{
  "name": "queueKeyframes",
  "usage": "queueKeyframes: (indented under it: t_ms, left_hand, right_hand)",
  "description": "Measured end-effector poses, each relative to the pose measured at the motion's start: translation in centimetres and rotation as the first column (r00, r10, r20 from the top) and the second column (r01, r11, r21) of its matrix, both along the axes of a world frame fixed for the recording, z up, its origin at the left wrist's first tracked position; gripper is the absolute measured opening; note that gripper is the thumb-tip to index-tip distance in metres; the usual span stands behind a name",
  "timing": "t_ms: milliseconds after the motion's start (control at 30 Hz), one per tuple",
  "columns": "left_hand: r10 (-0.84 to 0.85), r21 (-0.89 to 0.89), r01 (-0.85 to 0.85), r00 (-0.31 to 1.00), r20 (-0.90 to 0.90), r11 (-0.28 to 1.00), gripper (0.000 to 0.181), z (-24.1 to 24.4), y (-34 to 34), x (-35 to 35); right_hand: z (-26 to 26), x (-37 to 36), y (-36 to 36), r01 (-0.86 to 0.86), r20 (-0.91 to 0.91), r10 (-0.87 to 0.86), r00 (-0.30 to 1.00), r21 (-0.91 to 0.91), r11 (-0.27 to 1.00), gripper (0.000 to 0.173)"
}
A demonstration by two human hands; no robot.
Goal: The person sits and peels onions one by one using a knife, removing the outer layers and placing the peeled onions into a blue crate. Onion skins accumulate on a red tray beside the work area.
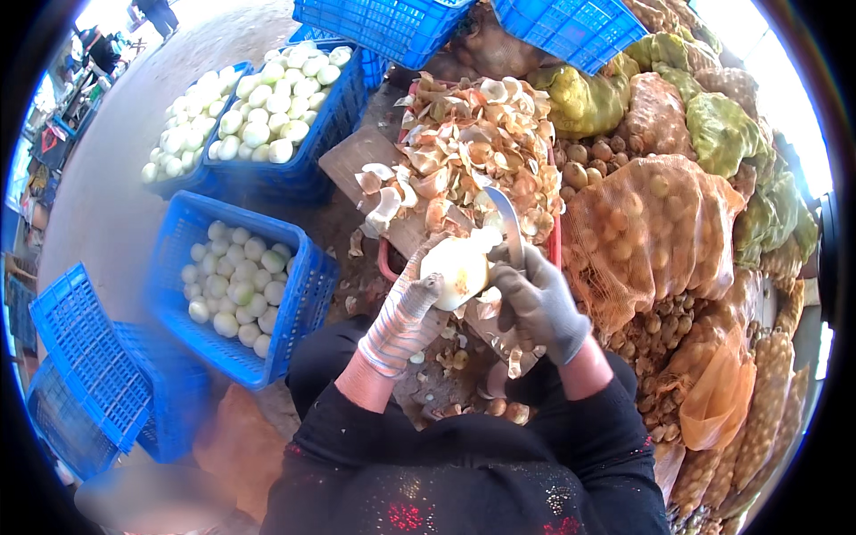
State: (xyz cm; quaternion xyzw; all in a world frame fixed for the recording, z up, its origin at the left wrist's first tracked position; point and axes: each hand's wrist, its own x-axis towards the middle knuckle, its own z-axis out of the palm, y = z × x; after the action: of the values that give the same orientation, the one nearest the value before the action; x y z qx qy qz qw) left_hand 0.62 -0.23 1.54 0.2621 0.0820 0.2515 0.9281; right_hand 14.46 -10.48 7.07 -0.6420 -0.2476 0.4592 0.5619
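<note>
A mostly peeled pale onion (453, 273) rests in my left hand (416, 302), which wears a striped glove and wraps its lower left side. A brownish patch marks the onion's front. My right hand (540, 297), in a grey glove, grips a knife with a curved blade (506, 217); the blade points up and away from me, just right of the onion. Its handle is hidden by the fingers. Under and beyond both hands, dry onion skins (478, 147) are heaped over a red plastic crate (555, 244) and a wooden board (361, 164).
To the left, a blue plastic crate (307, 267) holds peeled onions (241, 277); fuller crates of peeled onions (274, 100) stand beyond it. Stacked blue crates (93, 361) are at lower left. Mesh sacks of onions (649, 227) pile up on the right. Loose onions (592, 160) lie among them.
</note>
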Motion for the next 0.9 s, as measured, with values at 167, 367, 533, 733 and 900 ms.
queueKeyframes:
  t_ms: [167,367,533,733,900]
  left_hand:
    - [0.058,-0.156,-0.067,0.996,-0.064,0.985,0.072,0.6,0.1,-0.5]
    - [0.117,-0.305,-0.134,0.99,-0.073,0.943,0.054,-0.9,0.2,-0.4]
    - [0.126,-0.208,-0.153,0.982,-0.137,0.966,0.058,0.2,-0.2,-0.3]
    - [0.138,-0.113,-0.155,0.98,-0.143,0.981,0.069,1.0,-0.2,-0.2]
    - [0.137,-0.058,-0.146,0.98,-0.142,0.988,0.061,0.8,-0.2,0.1]
  right_hand:
    - [-0.6,1.2,-2.7,-0.073,0.926,0.105,0.364,-0.084,0.994,0.02]
    - [0.0,-2.0,-3.6,-0.151,0.943,0.331,-0.031,-0.332,0.931,0.031]
    - [-1.1,-1.6,-3.2,-0.08,0.906,0.369,-0.208,-0.392,0.916,0.031]
    - [-2.5,-0.6,-3.1,-0.098,0.948,0.283,0.145,-0.271,0.958,0.026]
    - [0.0,0.1,-2.6,-0.103,0.564,0.139,0.814,-0.095,0.99,0.026]
